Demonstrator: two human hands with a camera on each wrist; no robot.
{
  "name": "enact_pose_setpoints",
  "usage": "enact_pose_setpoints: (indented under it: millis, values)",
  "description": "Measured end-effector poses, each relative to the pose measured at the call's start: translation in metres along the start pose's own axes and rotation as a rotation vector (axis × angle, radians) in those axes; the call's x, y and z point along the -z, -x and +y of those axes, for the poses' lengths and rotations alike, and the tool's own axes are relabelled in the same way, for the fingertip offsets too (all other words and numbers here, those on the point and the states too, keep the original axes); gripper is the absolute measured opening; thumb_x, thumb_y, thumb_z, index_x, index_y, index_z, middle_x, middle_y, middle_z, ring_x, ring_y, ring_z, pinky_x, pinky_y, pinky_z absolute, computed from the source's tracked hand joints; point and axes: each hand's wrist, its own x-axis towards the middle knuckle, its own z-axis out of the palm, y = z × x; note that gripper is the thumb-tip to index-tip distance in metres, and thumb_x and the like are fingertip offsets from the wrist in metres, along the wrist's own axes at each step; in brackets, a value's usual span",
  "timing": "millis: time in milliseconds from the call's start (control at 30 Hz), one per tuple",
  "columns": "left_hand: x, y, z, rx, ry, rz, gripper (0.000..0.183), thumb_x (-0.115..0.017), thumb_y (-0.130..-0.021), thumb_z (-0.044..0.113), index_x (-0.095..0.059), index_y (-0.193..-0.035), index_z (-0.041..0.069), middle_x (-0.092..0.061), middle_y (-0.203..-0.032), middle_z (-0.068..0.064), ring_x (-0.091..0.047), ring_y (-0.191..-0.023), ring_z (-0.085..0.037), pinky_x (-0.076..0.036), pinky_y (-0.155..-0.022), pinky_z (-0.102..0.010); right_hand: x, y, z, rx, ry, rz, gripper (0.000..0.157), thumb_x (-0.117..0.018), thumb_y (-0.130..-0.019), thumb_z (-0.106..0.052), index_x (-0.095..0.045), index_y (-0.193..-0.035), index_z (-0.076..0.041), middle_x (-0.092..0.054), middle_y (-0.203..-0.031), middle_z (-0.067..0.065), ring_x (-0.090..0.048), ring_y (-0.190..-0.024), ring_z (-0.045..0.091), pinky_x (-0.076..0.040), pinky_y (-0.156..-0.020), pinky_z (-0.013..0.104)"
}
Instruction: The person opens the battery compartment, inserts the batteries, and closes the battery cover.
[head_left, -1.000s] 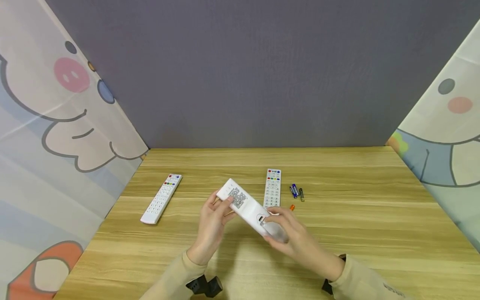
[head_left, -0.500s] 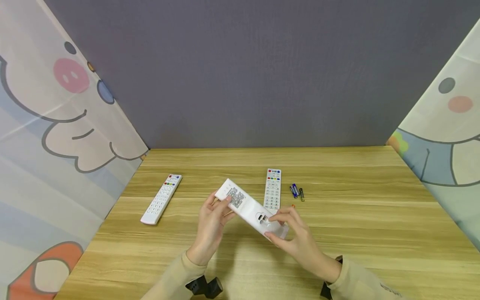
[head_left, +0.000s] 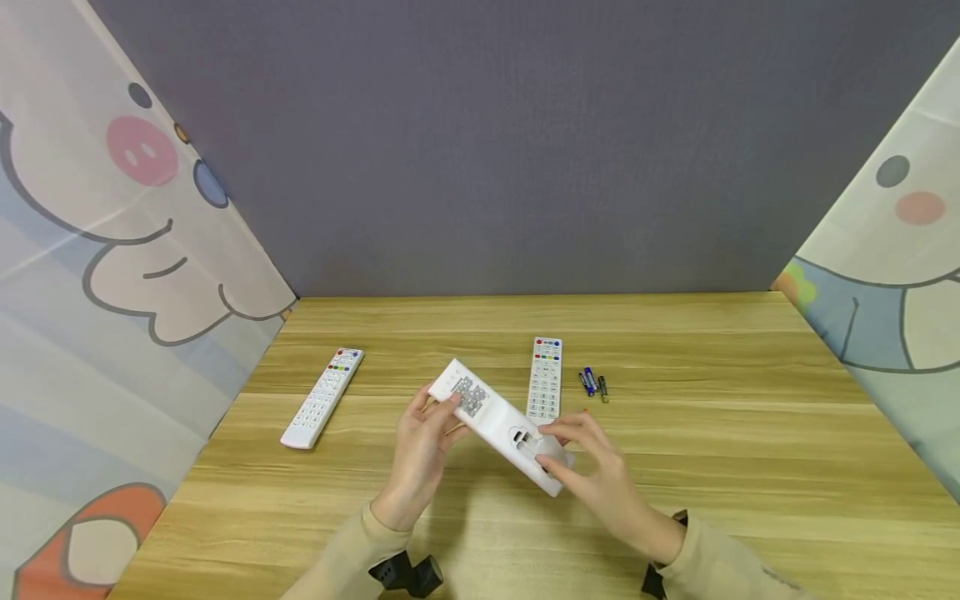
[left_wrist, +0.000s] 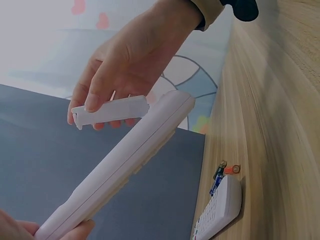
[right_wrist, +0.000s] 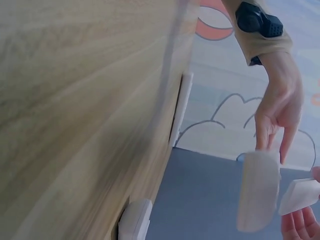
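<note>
My left hand [head_left: 417, 454] grips one end of a white remote control [head_left: 491, 423], its labelled back turned up. The remote is held tilted above the table, its other end pointing down and right. An uncovered battery compartment shows near that lower end; whether anything lies inside I cannot tell. Between thumb and fingers, my right hand [head_left: 600, 479] pinches a white battery cover [left_wrist: 112, 111]. In the left wrist view the cover sits just off the remote's back, one end close to it. The right wrist view has a gap between the cover [right_wrist: 299, 196] and remote [right_wrist: 258, 192].
A second white remote [head_left: 546, 375] lies buttons-up behind the hands. Another remote [head_left: 322, 400] rests at the left. Blue batteries [head_left: 588, 382] and a dark battery [head_left: 603, 389] lie right of the middle remote. An orange battery [left_wrist: 232, 170] is mostly hidden in the head view.
The right hand has drawn the battery cover off the remote's back, exposing the compartment. The remote's lower end has come out from under the right fingers. The left hand has barely moved.
</note>
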Motion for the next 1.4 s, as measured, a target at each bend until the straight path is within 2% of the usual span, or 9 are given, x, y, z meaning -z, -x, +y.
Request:
enact_pose_setpoints:
  millis: [133, 267, 367, 667, 767, 867, 1033, 1233, 1400]
  values:
    - [0.004, -0.001, 0.0, 0.002, -0.008, -0.002, 0.04, -0.048, -0.089, -0.003, -0.039, -0.127, -0.005, -0.066, -0.086, 0.0, -0.065, -0.072, -0.009, -0.056, -0.066, -0.022, 0.005, -0.006, 0.002, -0.073, -0.022, 0.011, 0.037, -0.071, -0.063, 0.013, -0.063, -0.097, 0.004, -0.057, -0.094, 0.012, -0.054, -0.085, 0.005, -0.049, -0.078, 0.013]
    - [0.007, -0.002, 0.001, 0.005, -0.015, 0.005, 0.04, -0.047, -0.089, -0.004, -0.038, -0.127, -0.005, -0.066, -0.085, 0.001, -0.065, -0.072, -0.009, -0.055, -0.067, -0.022, 0.014, -0.01, 0.009, -0.206, -0.025, -0.027, 0.033, -0.068, -0.069, 0.012, -0.061, -0.1, 0.006, -0.057, -0.096, 0.01, -0.052, -0.086, 0.001, -0.049, -0.08, 0.013]
    - [0.01, -0.003, 0.002, 0.007, -0.019, 0.013, 0.04, -0.048, -0.089, -0.004, -0.038, -0.127, -0.005, -0.066, -0.084, 0.001, -0.065, -0.072, -0.009, -0.056, -0.067, -0.022, 0.022, -0.011, 0.019, -0.259, 0.003, -0.055, 0.033, -0.068, -0.071, 0.011, -0.061, -0.102, 0.005, -0.057, -0.097, 0.009, -0.052, -0.088, -0.001, -0.049, -0.082, 0.014]
    - [0.019, -0.004, 0.005, 0.011, -0.023, 0.035, 0.037, -0.048, -0.088, -0.004, -0.039, -0.124, -0.006, -0.065, -0.083, 0.001, -0.064, -0.072, -0.01, -0.056, -0.067, -0.023, 0.049, -0.006, 0.053, -0.28, 0.203, -0.15, 0.032, -0.068, -0.07, 0.011, -0.063, -0.1, 0.002, -0.061, -0.095, 0.009, -0.053, -0.085, 0.0, -0.054, -0.073, 0.025]
    - [0.023, -0.004, 0.006, 0.006, -0.022, 0.046, 0.036, -0.048, -0.088, -0.004, -0.039, -0.123, -0.006, -0.065, -0.083, 0.001, -0.064, -0.071, -0.01, -0.056, -0.066, -0.023, 0.059, -0.004, 0.062, -0.272, 0.26, -0.182, 0.033, -0.069, -0.068, 0.013, -0.064, -0.099, 0.002, -0.062, -0.093, 0.009, -0.056, -0.083, 0.006, -0.055, -0.071, 0.028]
    - [0.026, -0.004, 0.006, 0.002, -0.021, 0.053, 0.036, -0.048, -0.088, -0.003, -0.039, -0.123, -0.007, -0.065, -0.083, 0.001, -0.064, -0.071, -0.01, -0.056, -0.066, -0.023, 0.067, -0.003, 0.07, -0.252, 0.308, -0.221, 0.033, -0.07, -0.065, 0.015, -0.064, -0.096, 0.004, -0.062, -0.092, 0.012, -0.059, -0.081, 0.018, -0.056, -0.07, 0.033]
    - [0.03, -0.004, 0.006, 0.001, -0.024, 0.063, 0.034, -0.048, -0.089, -0.003, -0.039, -0.121, -0.007, -0.065, -0.081, 0.002, -0.065, -0.071, -0.01, -0.056, -0.066, -0.024, 0.08, 0.0, 0.08, -0.283, 0.354, -0.317, 0.031, -0.069, -0.067, 0.015, -0.063, -0.096, 0.004, -0.06, -0.096, 0.018, -0.06, -0.084, 0.033, -0.055, -0.072, 0.044]
    - [0.033, -0.004, 0.007, -0.002, -0.028, 0.061, 0.035, -0.048, -0.089, -0.002, -0.038, -0.123, -0.007, -0.066, -0.081, 0.002, -0.065, -0.072, -0.01, -0.056, -0.068, -0.025, 0.092, 0.003, 0.091, -0.32, 0.386, -0.389, 0.03, -0.067, -0.07, 0.013, -0.063, -0.098, 0.004, -0.06, -0.097, 0.018, -0.059, -0.088, 0.035, -0.052, -0.078, 0.051]
    - [0.034, -0.004, 0.008, -0.001, -0.018, 0.061, 0.037, -0.048, -0.089, -0.003, -0.036, -0.124, -0.008, -0.066, -0.08, 0.002, -0.066, -0.072, -0.01, -0.056, -0.069, -0.025, 0.097, 0.005, 0.1, -0.317, 0.42, -0.421, 0.029, -0.068, -0.069, 0.012, -0.063, -0.097, 0.004, -0.06, -0.095, 0.018, -0.058, -0.089, 0.037, -0.051, -0.079, 0.053]
